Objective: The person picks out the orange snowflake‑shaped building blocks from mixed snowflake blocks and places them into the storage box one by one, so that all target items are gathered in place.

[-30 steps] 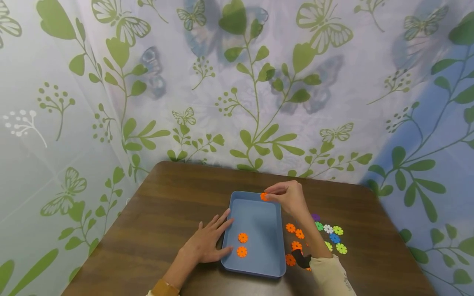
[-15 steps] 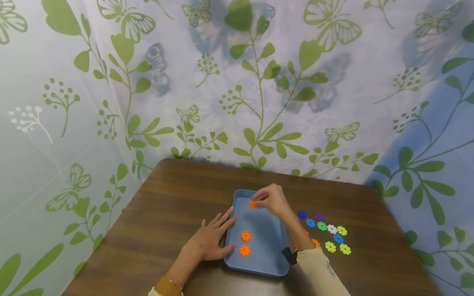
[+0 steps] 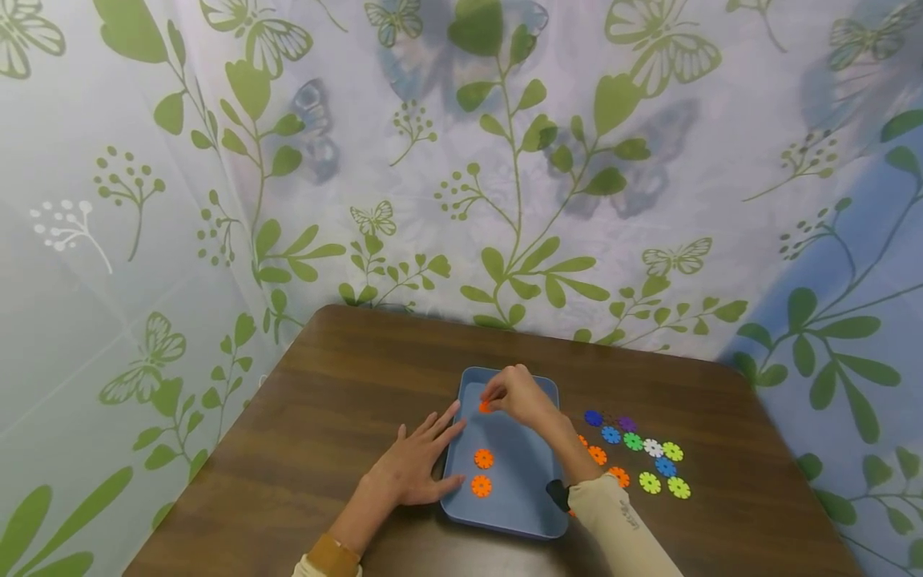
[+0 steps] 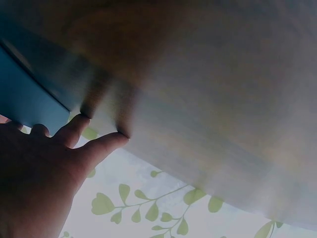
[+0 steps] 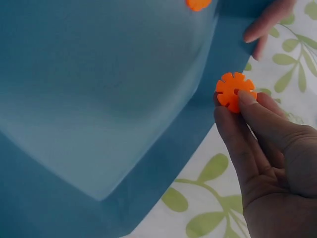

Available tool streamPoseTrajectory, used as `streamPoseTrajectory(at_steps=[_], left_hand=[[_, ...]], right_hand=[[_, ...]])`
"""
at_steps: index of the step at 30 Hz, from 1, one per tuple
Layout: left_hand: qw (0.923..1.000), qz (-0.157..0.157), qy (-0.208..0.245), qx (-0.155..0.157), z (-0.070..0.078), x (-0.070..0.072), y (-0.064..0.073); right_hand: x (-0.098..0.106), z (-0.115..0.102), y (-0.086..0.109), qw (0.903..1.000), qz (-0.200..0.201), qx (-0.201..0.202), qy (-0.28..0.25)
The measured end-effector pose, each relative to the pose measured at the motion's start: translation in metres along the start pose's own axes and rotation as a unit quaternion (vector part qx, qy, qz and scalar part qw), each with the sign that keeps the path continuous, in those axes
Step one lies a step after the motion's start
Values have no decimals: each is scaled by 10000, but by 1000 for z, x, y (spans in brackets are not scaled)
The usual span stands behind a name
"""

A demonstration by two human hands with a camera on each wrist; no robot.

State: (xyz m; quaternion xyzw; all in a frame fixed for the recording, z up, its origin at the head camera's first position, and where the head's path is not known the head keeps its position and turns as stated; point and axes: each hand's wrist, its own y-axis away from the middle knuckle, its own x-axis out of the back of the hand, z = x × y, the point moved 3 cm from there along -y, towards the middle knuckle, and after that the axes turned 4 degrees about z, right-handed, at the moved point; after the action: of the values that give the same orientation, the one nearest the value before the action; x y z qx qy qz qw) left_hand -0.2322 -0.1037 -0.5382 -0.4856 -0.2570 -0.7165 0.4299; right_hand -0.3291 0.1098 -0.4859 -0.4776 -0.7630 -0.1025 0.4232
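Observation:
My right hand [image 3: 521,399] pinches an orange notched plastic disc [image 5: 230,91] between thumb and fingers, over the far left part of a blue-grey tray [image 3: 519,513]. Spread fingers of my left hand [image 3: 413,466] rest at the tray's left edge, the thumb reaching over its rim. Two more orange discs, one [image 3: 483,458] above the other [image 3: 481,486], lie in the tray near its left side. In the left wrist view, the left hand [image 4: 49,158] has its fingers extended along the tray's edge.
Right of the tray on the brown table [image 3: 346,385] lie several loose discs: orange [image 3: 597,455], blue [image 3: 610,434], green [image 3: 632,441], white [image 3: 652,447] and yellow-green [image 3: 679,487]. The right forearm partly covers some orange ones. A leaf-patterned curtain [image 3: 404,176] hangs behind.
My right hand has carried the orange disc from the tray's far right corner leftward and lower into the tray's far left part. The left hand stays at the tray's edge.

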Motion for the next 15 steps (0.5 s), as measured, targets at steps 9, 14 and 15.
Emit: streamPoseTrajectory(at_steps=[9, 14, 15], left_hand=[[10000, 23, -34, 0, -1, 0, 0], [10000, 39, -41, -21, -1, 0, 0], [10000, 34, -31, -25, -1, 0, -1]], right_hand=[[-12, -2, -6, 9967, -291, 569, 491], [-16, -2, -9, 9960, -463, 690, 319], [-16, -2, -9, 9959, -529, 687, 257]])
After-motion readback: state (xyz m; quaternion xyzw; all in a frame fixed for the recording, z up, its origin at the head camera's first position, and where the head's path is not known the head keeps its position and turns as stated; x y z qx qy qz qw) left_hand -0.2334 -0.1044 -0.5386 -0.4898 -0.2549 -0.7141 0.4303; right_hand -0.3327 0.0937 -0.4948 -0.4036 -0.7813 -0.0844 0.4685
